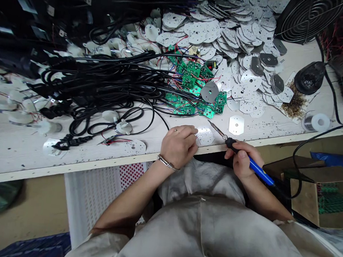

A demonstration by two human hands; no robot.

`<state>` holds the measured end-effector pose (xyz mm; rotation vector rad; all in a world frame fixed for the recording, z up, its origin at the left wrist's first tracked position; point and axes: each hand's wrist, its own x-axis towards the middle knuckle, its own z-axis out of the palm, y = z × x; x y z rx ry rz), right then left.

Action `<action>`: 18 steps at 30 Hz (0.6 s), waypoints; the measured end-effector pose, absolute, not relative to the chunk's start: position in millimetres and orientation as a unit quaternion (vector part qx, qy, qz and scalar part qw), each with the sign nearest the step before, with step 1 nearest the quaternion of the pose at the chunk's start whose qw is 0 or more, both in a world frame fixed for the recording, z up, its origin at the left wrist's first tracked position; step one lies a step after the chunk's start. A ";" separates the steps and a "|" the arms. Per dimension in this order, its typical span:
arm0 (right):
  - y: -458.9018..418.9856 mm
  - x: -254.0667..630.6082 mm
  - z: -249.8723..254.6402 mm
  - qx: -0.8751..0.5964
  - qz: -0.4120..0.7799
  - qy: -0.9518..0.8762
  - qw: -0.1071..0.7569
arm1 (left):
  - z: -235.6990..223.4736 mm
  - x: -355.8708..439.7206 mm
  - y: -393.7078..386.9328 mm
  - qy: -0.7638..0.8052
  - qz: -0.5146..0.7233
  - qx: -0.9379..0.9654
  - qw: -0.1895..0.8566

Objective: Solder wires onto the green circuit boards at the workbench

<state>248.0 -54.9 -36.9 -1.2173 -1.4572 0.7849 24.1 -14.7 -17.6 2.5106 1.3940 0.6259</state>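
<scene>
Here's the head view, and all eyes go to the front edge of the counter (22, 151): a white octagonal circuit board (206, 136) lies there, flat, just to the right of the left hand (179, 143). The left hand is the nearer one, its fingers curled in at the board's left side. The right hand (243, 158) has its fingers wrapped round the blue handle of a soldering iron (260, 171). That iron's long axis slants from the front edge up and leftward, its tip standing by the board's far right corner; whether it touches anything, I can't tell. A second white board (236, 125) sits to the right of the tip, well apart from the left hand.

Now the hard parts: the left fingertips are tucked out of sight, so what they pinch, if anything, I can't call. A black cable (162, 118) runs up to that hand and vanishes behind it. The fan (311, 16) is cut off at the top.
</scene>
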 end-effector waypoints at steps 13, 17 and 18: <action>-37.2 231.0 -33.6 -0.381 0.093 -0.798 0.457 | -18.8 22.3 -16.3 0.469 0.209 0.849 0.130; -43.4 229.9 -41.6 -0.404 0.017 -0.823 0.399 | -14.9 21.9 -18.0 0.450 0.146 0.877 0.085; -45.2 231.1 -44.3 -0.410 0.006 -0.825 0.389 | -14.7 21.6 -17.0 0.452 0.122 0.881 0.066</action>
